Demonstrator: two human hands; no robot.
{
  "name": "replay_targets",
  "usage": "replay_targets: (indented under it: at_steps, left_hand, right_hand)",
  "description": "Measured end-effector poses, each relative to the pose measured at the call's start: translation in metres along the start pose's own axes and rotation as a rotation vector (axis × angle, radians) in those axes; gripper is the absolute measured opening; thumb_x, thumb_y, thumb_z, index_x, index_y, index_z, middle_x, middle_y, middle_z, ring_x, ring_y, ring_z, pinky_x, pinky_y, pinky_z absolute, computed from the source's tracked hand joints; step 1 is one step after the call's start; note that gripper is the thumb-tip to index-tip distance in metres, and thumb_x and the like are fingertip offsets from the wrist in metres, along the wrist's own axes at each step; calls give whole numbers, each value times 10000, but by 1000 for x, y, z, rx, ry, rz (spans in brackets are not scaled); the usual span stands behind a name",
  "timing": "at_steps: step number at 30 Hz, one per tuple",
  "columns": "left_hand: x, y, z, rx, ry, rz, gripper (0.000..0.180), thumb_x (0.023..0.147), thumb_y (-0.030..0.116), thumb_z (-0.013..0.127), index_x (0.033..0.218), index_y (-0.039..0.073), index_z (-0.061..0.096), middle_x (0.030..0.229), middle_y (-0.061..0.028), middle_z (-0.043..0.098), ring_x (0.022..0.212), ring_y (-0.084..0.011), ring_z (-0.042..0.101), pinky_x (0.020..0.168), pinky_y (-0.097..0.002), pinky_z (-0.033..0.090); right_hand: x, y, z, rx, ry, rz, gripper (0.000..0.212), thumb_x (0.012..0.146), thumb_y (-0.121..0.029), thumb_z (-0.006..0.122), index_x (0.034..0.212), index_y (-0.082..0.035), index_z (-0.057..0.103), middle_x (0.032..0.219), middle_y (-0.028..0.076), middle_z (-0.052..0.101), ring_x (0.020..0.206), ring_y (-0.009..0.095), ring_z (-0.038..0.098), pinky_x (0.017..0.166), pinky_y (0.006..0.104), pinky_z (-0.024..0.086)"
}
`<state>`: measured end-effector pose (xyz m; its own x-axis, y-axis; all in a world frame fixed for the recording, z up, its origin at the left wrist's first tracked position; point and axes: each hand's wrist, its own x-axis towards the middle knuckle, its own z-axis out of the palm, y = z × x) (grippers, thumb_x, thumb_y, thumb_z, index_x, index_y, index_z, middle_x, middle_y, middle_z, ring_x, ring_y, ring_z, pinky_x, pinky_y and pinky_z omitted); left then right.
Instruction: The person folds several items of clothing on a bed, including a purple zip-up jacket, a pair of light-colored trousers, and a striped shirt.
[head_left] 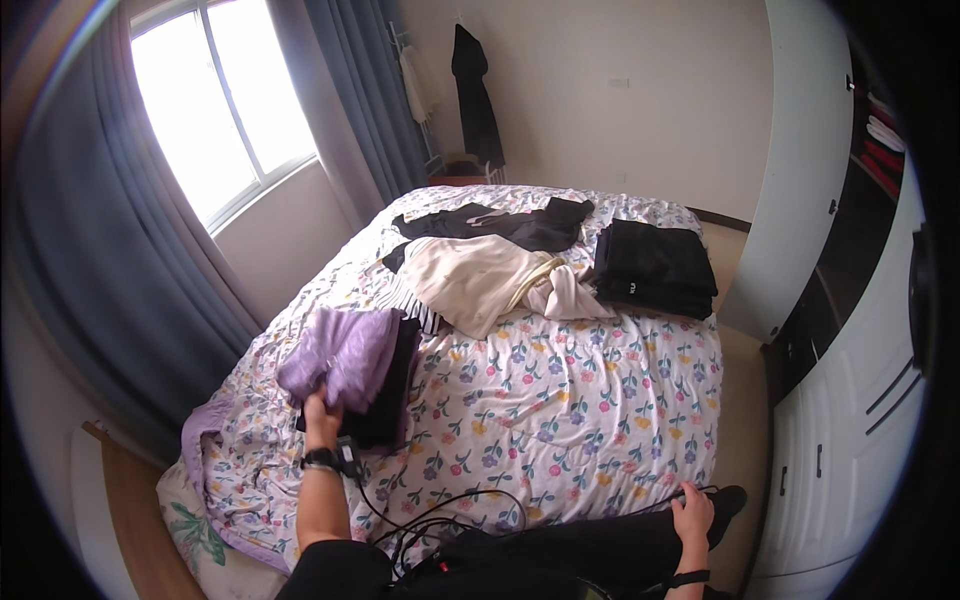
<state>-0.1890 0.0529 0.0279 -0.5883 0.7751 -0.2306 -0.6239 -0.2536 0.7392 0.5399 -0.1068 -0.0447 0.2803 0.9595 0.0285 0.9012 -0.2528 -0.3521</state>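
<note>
black garment (600,550) nearest, pinched by right hand (692,512); left hand (320,410) clamped on purple garment (340,355) atop dark fold (390,390). best lifted by both layers, evenly.

daylight floods in from the window (225,100) at the upper left, blown out white; the room is softly lit, and the fisheye rim bends and darkens.
</note>
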Motion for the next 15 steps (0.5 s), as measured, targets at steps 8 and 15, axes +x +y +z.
replay_targets:
  at_steps: [8, 15]
  left_hand:
    - [3, 16, -39, -82, -78, -82, 240, 946, 211, 504, 1063, 24, 598, 1011, -105, 665, 899, -252, 650, 836, -384, 534]
    - [-42, 16, -36, 215, -6, 53, 285, 859, 185, 624, 1095, 38, 563, 1047, -97, 639, 921, -227, 630, 796, -354, 518]
  right_hand:
    - [7, -1, 6, 8, -23, -13, 431, 756, -195, 687, 1164, -98, 588, 1212, 85, 595, 1089, 291, 547, 946, 401, 407]
    - [7, -5, 4, 21, -4, -20, 426, 764, -194, 678, 1170, -101, 589, 1213, 83, 595, 1090, 290, 546, 952, 400, 403]
